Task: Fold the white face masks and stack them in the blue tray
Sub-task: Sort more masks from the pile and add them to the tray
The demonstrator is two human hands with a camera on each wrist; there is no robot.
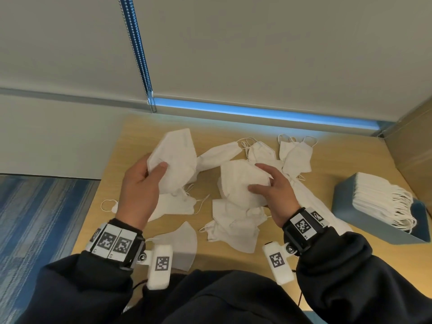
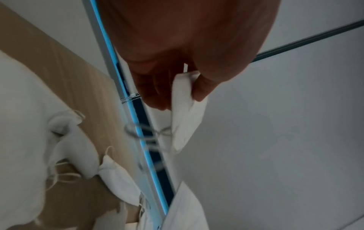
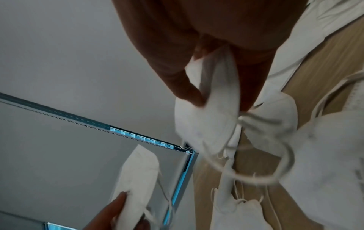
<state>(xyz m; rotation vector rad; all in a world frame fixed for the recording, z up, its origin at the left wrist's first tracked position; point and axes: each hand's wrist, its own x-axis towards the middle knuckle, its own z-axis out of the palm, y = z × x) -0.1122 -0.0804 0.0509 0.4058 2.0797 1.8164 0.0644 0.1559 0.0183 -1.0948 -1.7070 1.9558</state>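
A white face mask (image 1: pixel 174 157) is being pinched in the grip of the left hand (image 1: pixel 138 190), thumb on top and fingers curled beneath, and is being held lifted off the bench (image 1: pixel 327 181); the left wrist view is showing the same mask (image 2: pixel 186 109) clamped between thumb and fingers. A second mask (image 1: pixel 243 181) is being gripped by the right hand (image 1: pixel 273 190), thumb and fingers curled round its edge, with its ear loops hanging below the grip in the right wrist view (image 3: pixel 208 112). Loose unfolded masks (image 1: pixel 236 228) are lying on the bench beneath and between both grips, with further ones (image 1: pixel 295 157) lying beyond the right grip. The blue tray (image 1: pixel 346 206) is standing well to the right of the right grip, and a stack of folded masks (image 1: pixel 378 195) is being held inside it, ear loops trailing over its near side.
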